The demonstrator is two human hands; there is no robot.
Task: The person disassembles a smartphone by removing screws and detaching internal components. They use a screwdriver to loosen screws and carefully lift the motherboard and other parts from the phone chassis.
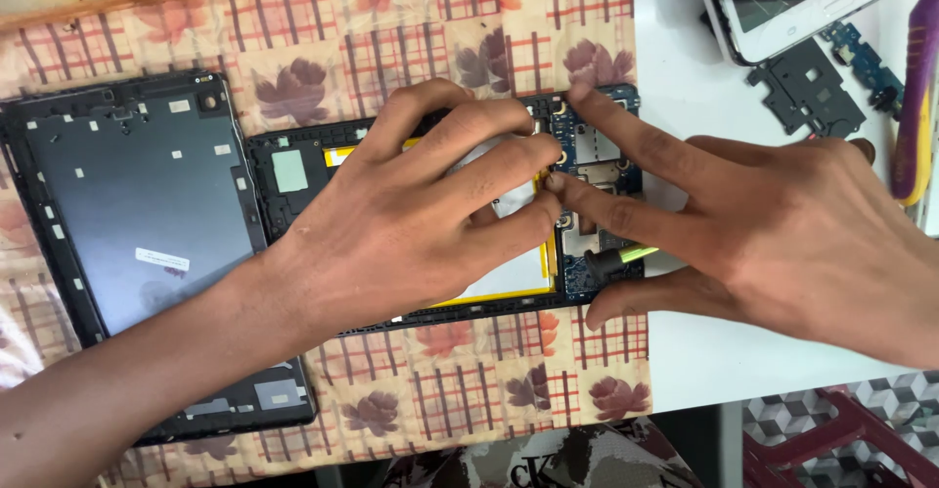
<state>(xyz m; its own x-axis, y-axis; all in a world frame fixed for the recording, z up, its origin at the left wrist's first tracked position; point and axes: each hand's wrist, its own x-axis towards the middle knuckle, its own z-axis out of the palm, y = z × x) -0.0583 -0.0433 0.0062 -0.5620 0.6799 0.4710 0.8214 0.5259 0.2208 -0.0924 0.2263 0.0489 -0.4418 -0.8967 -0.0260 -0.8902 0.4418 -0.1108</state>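
Note:
An opened tablet body (293, 170) lies on a flowered checked cloth, showing a yellow-edged battery (509, 278) and a blue circuit board (611, 160) at its right end. My left hand (411, 219) lies flat over the battery, fingertips pressing near the board's left edge. From the right, my right hand (773, 229) reaches in with the index and middle fingertips on the board and the thumb at the tablet's lower right corner. A small black and yellow-green part (621, 256) sits under the right fingers; I cannot tell if it is gripped.
A detached dark back cover (137, 224) lies left of the tablet. At the top right, on the white table, lie a disassembled white phone (812, 9), a black bracket (807, 87) and a purple and yellow tool (915, 97). A red stool (841, 439) stands below.

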